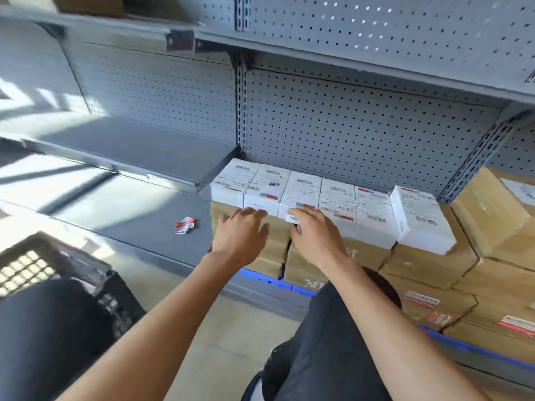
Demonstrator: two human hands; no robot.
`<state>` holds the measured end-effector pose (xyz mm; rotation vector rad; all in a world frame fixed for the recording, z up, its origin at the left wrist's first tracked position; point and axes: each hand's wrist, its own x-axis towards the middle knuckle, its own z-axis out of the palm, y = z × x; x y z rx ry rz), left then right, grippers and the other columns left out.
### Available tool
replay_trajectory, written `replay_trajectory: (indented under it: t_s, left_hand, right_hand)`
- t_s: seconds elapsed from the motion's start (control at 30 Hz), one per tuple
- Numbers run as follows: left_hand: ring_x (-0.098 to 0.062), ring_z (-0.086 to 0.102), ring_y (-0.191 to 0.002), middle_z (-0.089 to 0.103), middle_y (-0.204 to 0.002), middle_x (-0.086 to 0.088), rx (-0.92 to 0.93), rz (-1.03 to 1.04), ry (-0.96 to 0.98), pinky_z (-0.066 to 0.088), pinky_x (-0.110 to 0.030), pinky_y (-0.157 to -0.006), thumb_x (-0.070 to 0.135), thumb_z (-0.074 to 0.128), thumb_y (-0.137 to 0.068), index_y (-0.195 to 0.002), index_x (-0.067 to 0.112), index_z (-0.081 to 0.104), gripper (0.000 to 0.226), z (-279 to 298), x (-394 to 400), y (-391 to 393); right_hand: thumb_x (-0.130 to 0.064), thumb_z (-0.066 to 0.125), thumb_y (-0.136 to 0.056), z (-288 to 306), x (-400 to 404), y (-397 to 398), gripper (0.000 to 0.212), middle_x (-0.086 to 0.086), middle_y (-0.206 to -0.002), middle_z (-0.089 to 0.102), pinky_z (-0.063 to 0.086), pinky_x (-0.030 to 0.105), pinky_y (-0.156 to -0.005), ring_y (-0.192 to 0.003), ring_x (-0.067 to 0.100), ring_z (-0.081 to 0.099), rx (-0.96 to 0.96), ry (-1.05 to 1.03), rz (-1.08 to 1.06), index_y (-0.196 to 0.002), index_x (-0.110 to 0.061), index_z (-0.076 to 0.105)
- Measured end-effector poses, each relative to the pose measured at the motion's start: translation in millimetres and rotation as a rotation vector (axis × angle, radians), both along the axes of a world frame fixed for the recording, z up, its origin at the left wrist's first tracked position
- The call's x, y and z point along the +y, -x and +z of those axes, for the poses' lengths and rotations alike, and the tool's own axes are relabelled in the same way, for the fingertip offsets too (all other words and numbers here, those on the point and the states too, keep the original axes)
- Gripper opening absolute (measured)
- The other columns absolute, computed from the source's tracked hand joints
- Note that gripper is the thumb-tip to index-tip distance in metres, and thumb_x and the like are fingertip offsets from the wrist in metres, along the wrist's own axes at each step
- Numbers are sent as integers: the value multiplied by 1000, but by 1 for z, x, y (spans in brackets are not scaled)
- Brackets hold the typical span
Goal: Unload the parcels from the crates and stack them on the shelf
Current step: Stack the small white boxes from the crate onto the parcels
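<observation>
Both hands reach to white parcels [301, 195] on brown boxes [341, 256] on the shelf [162, 227]; left hand [241, 231] relaxed, touching, right hand [315, 234] fingertips blurred, grip unclear

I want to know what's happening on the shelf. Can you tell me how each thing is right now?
White parcels: lined up in a row on top of the brown boxes.
Brown boxes: stacked on the shelf, closed.
Left hand: open, fingers touching the row's front edge.
Right hand: open, fingers resting on a white parcel.
Black crate: on the floor, contents not visible.
Crumpled label: lying loose on the shelf.
</observation>
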<state>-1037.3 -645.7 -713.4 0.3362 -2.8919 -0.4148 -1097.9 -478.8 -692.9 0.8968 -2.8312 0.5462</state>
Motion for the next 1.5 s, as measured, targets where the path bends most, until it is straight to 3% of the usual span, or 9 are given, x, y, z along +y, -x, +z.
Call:
replay_trajectory:
  t_s: [0.23,0.4,0.5,0.67,0.83,1.0,1.17,1.33,1.5]
  left_hand:
    - [-26,56,-122,64,-133,4,23,299,-7,41,-41,-98,38,44,-103,-130,30,62,33,-2,-106,-92]
    - [-25,56,-127,61,-140,4,7,480,-26,42,-43,-104,41,45,-103,-139,30,57,40,-7,-156,-149]
    - [-25,61,-120,64,-136,2,-21,580,-51,50,-45,-99,40,46,-102,-136,29,61,38,-13,-177,-177]
    - [-22,68,-106,67,-131,0,-53,722,-90,57,-40,-90,37,48,-102,-126,27,66,32,-31,-213,-210]
    - [-22,67,-107,71,-123,-4,-30,812,-198,53,-39,-98,30,51,-103,-123,20,70,29,-65,-244,-235]
    - [-26,69,-101,72,-121,-7,-63,924,-328,56,-38,-87,24,51,-102,-123,17,70,29,-111,-286,-268]
    - [-25,64,-116,69,-130,-3,-129,1056,-384,54,-44,-95,28,51,-102,-128,18,68,33,-156,-346,-314]
    - [-25,62,-121,67,-133,-2,-173,1174,-464,53,-43,-98,30,50,-99,-130,20,66,36,-204,-393,-351]
    - [-29,41,-138,50,-149,-5,-264,1302,-512,39,-54,-108,34,52,-97,-143,23,54,47,-246,-413,-383]
  right_hand:
    - [-19,53,-100,0,-138,-49,45,-3,-145,55,45,40,-102,-130,24,51,-41,25,339,-145,-21,50]
    - [-26,54,-101,-13,-214,-85,40,-2,-141,58,46,38,-99,-125,26,55,-88,17,526,-141,-21,55]
    - [-26,56,-100,-27,-250,-101,41,0,-142,58,44,40,-103,-127,27,54,-132,-21,612,-141,-20,56]
    - [-26,56,-99,-48,-303,-124,36,4,-135,63,50,41,-97,-121,31,57,-240,-37,705,-134,-21,61]
    - [-29,57,-98,-79,-352,-145,41,6,-137,62,49,38,-97,-122,31,58,-329,-119,730,-138,-25,58]
    - [-26,53,-100,-125,-412,-172,44,7,-141,58,48,42,-100,-127,31,53,-406,-226,757,-144,-23,53]
    - [-26,50,-102,-167,-478,-201,48,6,-147,52,46,43,-104,-129,28,52,-457,-323,821,-149,-23,46]
    - [-27,48,-101,-213,-539,-223,50,7,-142,55,51,43,-95,-115,29,60,-463,-454,874,-150,-25,42]
    - [-28,51,-100,-255,-576,-243,52,7,-147,50,47,45,-102,-131,31,48,-491,-558,903,-151,-25,40]
